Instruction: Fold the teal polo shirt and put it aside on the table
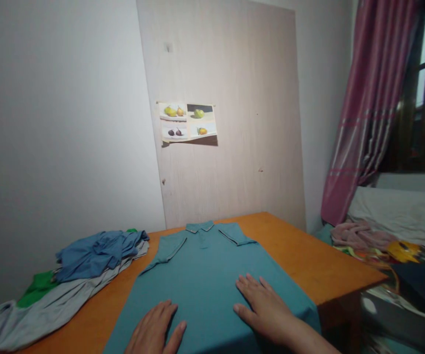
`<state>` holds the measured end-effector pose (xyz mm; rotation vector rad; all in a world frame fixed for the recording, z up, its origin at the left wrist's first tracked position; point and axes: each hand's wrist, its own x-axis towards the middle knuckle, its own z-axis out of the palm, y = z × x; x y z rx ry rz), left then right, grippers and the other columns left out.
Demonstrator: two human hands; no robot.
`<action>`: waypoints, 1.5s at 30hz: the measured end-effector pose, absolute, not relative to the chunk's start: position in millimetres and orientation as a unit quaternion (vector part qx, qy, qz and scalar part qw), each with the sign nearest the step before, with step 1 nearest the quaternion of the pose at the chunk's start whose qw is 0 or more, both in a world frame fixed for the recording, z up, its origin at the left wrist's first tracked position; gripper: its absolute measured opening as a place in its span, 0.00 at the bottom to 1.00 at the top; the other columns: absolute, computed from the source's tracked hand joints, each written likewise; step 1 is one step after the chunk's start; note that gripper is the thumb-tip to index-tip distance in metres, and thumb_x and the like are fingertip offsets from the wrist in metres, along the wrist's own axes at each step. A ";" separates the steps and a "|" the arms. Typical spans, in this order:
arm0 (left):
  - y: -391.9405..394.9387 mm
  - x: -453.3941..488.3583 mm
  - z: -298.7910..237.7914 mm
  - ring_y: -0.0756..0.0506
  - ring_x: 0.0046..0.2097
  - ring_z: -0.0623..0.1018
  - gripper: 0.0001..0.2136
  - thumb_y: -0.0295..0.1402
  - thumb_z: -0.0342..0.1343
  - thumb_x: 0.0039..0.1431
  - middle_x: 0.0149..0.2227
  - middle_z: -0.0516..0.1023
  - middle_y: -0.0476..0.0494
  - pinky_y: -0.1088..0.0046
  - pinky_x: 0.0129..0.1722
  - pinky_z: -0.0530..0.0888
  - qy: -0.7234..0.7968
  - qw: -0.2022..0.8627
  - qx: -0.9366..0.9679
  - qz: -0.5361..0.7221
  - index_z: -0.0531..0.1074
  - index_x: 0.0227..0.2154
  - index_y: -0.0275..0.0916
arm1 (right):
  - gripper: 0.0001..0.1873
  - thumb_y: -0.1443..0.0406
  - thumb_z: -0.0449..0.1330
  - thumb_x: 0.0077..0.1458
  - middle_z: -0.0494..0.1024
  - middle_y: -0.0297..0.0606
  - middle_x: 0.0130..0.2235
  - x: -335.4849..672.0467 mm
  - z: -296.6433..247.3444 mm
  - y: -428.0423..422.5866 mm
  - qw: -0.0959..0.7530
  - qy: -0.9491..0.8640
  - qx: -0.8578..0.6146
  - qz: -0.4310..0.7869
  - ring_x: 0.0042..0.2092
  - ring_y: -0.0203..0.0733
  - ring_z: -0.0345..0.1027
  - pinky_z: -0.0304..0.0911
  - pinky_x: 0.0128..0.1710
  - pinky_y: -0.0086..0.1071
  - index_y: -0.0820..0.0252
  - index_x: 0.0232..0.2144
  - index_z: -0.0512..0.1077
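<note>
A teal polo shirt (205, 265) lies spread flat on the orange wooden table (308, 260), collar toward the wall, sleeves out to the sides. My left hand (155, 332) rests flat and open on the lower part of the shirt, fingers pointing away from me. My right hand (264, 307) also lies flat and open on the shirt, a little farther forward and to the right, fingers stretched out. Neither hand holds anything.
A heap of blue, grey and green clothes (68, 275) lies on the table's left side. A pale wooden board (234, 162) with a fruit picture (188, 122) leans on the wall. A bed with cloths (392, 231) and a pink curtain (370, 108) stand at the right.
</note>
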<state>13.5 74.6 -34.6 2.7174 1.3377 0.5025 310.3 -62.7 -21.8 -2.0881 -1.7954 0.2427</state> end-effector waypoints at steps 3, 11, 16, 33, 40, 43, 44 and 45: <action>73.3 13.2 -34.6 0.36 0.64 0.70 0.27 0.51 0.47 0.64 0.63 0.71 0.39 0.50 0.65 0.64 0.433 0.024 0.884 0.175 0.73 0.58 0.42 | 0.39 0.41 0.47 0.63 0.53 0.41 0.71 312.3 -25.1 -62.2 0.188 -0.639 -0.742 0.080 0.72 0.53 0.42 0.33 0.70 0.52 0.55 0.69 0.57; 58.2 15.6 -30.8 0.36 0.65 0.69 0.25 0.50 0.48 0.65 0.63 0.70 0.39 0.49 0.65 0.63 0.440 0.018 0.877 0.192 0.72 0.58 0.43 | 0.38 0.41 0.48 0.63 0.58 0.39 0.69 320.3 -40.8 -59.0 0.204 -0.649 -0.732 0.045 0.71 0.55 0.46 0.37 0.70 0.55 0.52 0.67 0.60; 45.9 19.0 -23.4 0.36 0.66 0.67 0.24 0.47 0.48 0.66 0.64 0.69 0.38 0.48 0.66 0.61 0.447 0.028 0.873 0.192 0.72 0.59 0.42 | 0.38 0.39 0.47 0.62 0.59 0.37 0.68 328.0 -53.6 -55.4 0.205 -0.649 -0.732 0.015 0.70 0.54 0.48 0.38 0.70 0.54 0.48 0.66 0.62; 40.4 21.5 -19.0 0.35 0.66 0.67 0.24 0.48 0.49 0.65 0.64 0.69 0.38 0.48 0.67 0.60 0.459 0.037 0.867 0.190 0.71 0.59 0.42 | 0.38 0.39 0.47 0.62 0.58 0.35 0.69 332.7 -60.1 -55.3 0.175 -0.650 -0.740 0.005 0.70 0.54 0.48 0.41 0.70 0.55 0.47 0.67 0.60; 41.2 20.2 -19.6 0.37 0.67 0.66 0.25 0.49 0.48 0.66 0.65 0.67 0.40 0.49 0.68 0.60 0.456 0.030 0.873 0.173 0.70 0.60 0.44 | 0.38 0.38 0.47 0.62 0.58 0.36 0.69 328.8 -56.7 -57.3 0.175 -0.648 -0.742 0.004 0.70 0.54 0.48 0.40 0.70 0.55 0.48 0.67 0.60; 40.3 20.0 -17.1 0.36 0.67 0.65 0.26 0.50 0.46 0.66 0.66 0.66 0.40 0.49 0.68 0.58 0.457 0.034 0.875 0.160 0.69 0.61 0.43 | 0.38 0.39 0.48 0.62 0.58 0.36 0.69 329.8 -57.4 -59.0 0.184 -0.647 -0.740 0.007 0.70 0.54 0.47 0.39 0.70 0.54 0.47 0.66 0.61; 40.2 20.1 -16.3 0.36 0.67 0.64 0.26 0.50 0.46 0.66 0.66 0.66 0.40 0.48 0.68 0.58 0.456 0.035 0.875 0.158 0.69 0.61 0.43 | 0.38 0.39 0.48 0.62 0.58 0.35 0.69 330.1 -57.7 -59.5 0.188 -0.646 -0.739 0.008 0.70 0.54 0.47 0.39 0.70 0.54 0.47 0.66 0.61; 40.2 20.1 -15.7 0.36 0.67 0.64 0.26 0.50 0.45 0.67 0.66 0.66 0.40 0.48 0.68 0.59 0.454 0.036 0.876 0.158 0.69 0.61 0.43 | 0.37 0.39 0.49 0.61 0.58 0.35 0.69 330.4 -57.9 -59.9 0.191 -0.646 -0.739 0.009 0.70 0.54 0.47 0.38 0.70 0.54 0.47 0.66 0.62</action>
